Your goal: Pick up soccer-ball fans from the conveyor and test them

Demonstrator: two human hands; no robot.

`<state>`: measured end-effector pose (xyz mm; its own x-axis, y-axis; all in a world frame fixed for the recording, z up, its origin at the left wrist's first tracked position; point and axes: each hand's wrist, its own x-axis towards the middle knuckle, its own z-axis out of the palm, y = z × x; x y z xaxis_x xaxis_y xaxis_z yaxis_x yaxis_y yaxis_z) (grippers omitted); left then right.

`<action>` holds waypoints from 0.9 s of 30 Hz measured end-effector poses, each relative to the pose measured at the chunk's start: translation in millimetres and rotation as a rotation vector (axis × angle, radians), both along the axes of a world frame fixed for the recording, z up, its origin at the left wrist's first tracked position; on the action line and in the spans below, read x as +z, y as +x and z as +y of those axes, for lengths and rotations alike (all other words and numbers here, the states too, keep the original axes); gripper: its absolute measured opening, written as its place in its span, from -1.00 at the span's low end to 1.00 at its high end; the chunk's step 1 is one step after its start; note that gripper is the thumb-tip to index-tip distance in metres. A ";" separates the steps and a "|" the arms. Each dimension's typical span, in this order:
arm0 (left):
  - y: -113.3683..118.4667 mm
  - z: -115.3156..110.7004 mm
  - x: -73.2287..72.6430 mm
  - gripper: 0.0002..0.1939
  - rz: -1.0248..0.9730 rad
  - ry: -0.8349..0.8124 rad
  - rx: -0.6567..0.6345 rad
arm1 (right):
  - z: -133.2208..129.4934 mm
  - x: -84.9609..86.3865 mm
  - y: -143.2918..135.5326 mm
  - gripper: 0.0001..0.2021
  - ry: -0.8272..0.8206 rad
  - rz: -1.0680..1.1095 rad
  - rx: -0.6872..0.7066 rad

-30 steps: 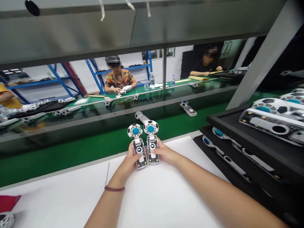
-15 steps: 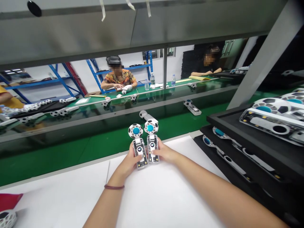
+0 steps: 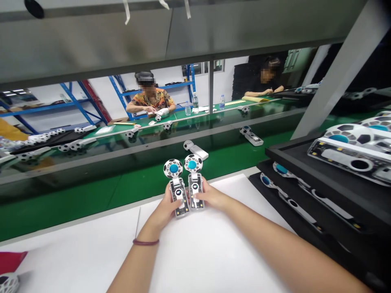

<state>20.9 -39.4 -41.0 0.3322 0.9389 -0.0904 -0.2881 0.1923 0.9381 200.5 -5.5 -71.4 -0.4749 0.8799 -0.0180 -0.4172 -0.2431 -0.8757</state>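
Note:
My left hand (image 3: pixel 161 211) grips a small handheld fan (image 3: pixel 176 183) with a soccer-ball patterned head, a blue centre and a lit display on its handle. Beside it, my right hand (image 3: pixel 210 197) holds a second fan of the same kind (image 3: pixel 194 181). Both fans stand upright side by side, almost touching, above the white work mat (image 3: pixel 91 248). My thumbs rest on the handles.
A green conveyor belt (image 3: pixel 91 195) runs behind the mat, carrying a loose fan (image 3: pixel 195 149) and another (image 3: pixel 252 136). Black trays (image 3: pixel 305 179) with several fan parts are stacked at right. Two people sit working at the far side. A red item (image 3: pixel 10 261) lies at left.
The two loose fans on the belt have moved to the right. My hands and the two held fans stay almost where they were.

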 end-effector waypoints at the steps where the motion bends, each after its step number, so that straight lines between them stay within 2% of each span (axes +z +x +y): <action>1: 0.1 0.0 0.3 -0.18 0.001 0.002 0.001 | -0.1 0.1 0.2 -0.25 0.001 -0.002 0.001; 13: 1.6 -1.0 -0.6 -0.19 -0.009 0.018 -0.006 | -0.6 -0.8 0.0 -0.23 -0.008 -0.008 -0.013; 17: 4.2 -4.6 6.2 -0.22 0.005 0.043 0.033 | -5.2 8.9 0.9 -0.25 0.009 -0.002 -0.020; 19: 5.6 -7.3 17.4 -0.27 0.006 0.106 0.101 | -8.9 23.0 3.5 -0.27 0.032 0.034 -0.022; 21: 6.9 -10.6 36.1 -0.33 -0.013 0.218 0.228 | -12.5 44.5 8.0 -0.35 0.053 0.099 -0.047; 23: 7.2 -16.1 61.9 -0.45 -0.046 0.283 0.351 | -16.6 72.8 14.3 -0.47 0.078 0.168 -0.103; 25: 5.1 -26.1 91.9 -0.60 -0.061 0.282 0.454 | -23.2 105.9 22.4 -0.56 0.138 0.186 -0.180; 27: -1.8 -42.8 121.3 -0.66 -0.078 0.295 0.537 | -35.5 139.8 33.2 -0.65 0.221 0.060 -0.238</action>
